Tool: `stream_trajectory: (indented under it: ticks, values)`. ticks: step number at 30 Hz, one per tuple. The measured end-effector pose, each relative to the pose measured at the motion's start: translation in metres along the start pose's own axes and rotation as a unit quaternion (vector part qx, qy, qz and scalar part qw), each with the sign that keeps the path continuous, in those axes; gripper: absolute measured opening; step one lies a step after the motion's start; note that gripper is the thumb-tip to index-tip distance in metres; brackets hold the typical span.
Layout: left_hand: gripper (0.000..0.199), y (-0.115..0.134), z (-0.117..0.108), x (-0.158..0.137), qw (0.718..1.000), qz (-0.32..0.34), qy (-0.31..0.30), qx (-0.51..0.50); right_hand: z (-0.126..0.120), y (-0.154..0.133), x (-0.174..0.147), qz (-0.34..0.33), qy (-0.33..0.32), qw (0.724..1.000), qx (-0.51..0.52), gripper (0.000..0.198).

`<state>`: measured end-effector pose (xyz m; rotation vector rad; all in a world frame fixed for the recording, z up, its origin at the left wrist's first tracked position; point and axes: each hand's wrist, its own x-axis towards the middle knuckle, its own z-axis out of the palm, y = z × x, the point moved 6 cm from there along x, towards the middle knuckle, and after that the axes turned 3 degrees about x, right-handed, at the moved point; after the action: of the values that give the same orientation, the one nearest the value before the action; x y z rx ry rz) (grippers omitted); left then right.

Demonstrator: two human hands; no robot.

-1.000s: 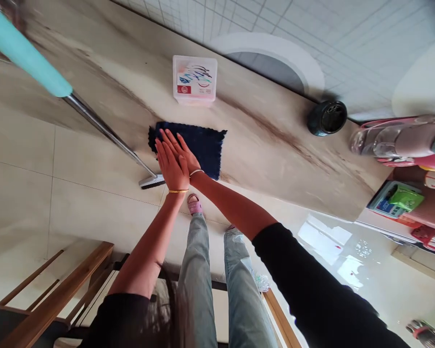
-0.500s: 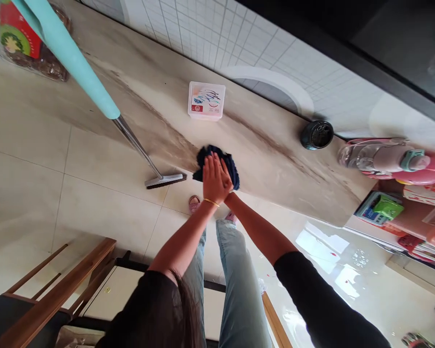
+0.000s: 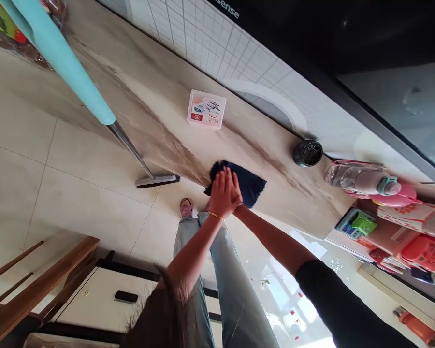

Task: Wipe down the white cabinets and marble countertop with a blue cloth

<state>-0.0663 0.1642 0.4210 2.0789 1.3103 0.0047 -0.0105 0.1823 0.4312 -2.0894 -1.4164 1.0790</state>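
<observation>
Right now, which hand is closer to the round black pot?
The right hand, though both are well away from the round black pot. The right lies under the left hand on the blue cloth, with the left stacked on the side farther from the pot.

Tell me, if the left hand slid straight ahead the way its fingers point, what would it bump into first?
The left hand lies flat over the right on the dark blue cloth. Straight ahead is bare counter, then probably the tiled wall; depth is hard to judge.
</observation>
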Motion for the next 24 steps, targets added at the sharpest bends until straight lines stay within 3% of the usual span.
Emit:
stream_trajectory:
  ticks: [3,6,9,11,13,16,18,20,22,24]
  values:
    - [0.104,-0.066,-0.057,0.025,0.998,-0.033,0.059,0.013,0.050,-0.050,0.045,-0.110,-0.066,0.991,-0.027,0.055]
    - [0.107,-0.118,-0.106,0.047,0.993,-0.044,0.108,0.028,0.085,-0.101,0.084,-0.184,-0.081,0.978,-0.052,0.054]
    - [0.105,-0.146,-0.133,0.061,0.988,-0.062,0.139,0.034,0.098,-0.132,0.109,-0.234,-0.061,0.966,-0.091,0.051]
    - [0.105,-0.149,-0.136,0.064,0.985,-0.076,0.151,0.038,0.101,-0.134,0.115,-0.236,-0.076,0.963,-0.101,0.051]
    - [0.106,-0.137,-0.129,0.060,0.985,-0.076,0.151,0.041,0.099,-0.122,0.112,-0.215,-0.104,0.966,-0.098,0.052]
    - [0.106,-0.097,-0.099,0.047,0.991,-0.044,0.121,0.039,0.081,-0.085,0.090,-0.162,-0.101,0.975,-0.111,0.056]
    - [0.103,-0.061,-0.073,0.037,0.996,0.000,0.083,0.023,0.059,-0.051,0.064,-0.118,-0.077,0.982,-0.126,0.059]
    - [0.090,-0.024,-0.052,0.031,0.996,0.086,0.034,-0.015,0.030,-0.010,0.032,-0.073,-0.043,0.986,-0.143,0.060]
    - [0.072,-0.003,-0.049,0.034,0.985,0.158,0.016,-0.065,-0.003,0.034,0.000,-0.038,-0.009,0.985,-0.166,0.064]
    - [0.062,-0.008,-0.074,0.050,0.980,0.157,0.077,-0.095,-0.037,0.078,-0.024,-0.011,0.025,0.973,-0.231,0.074]
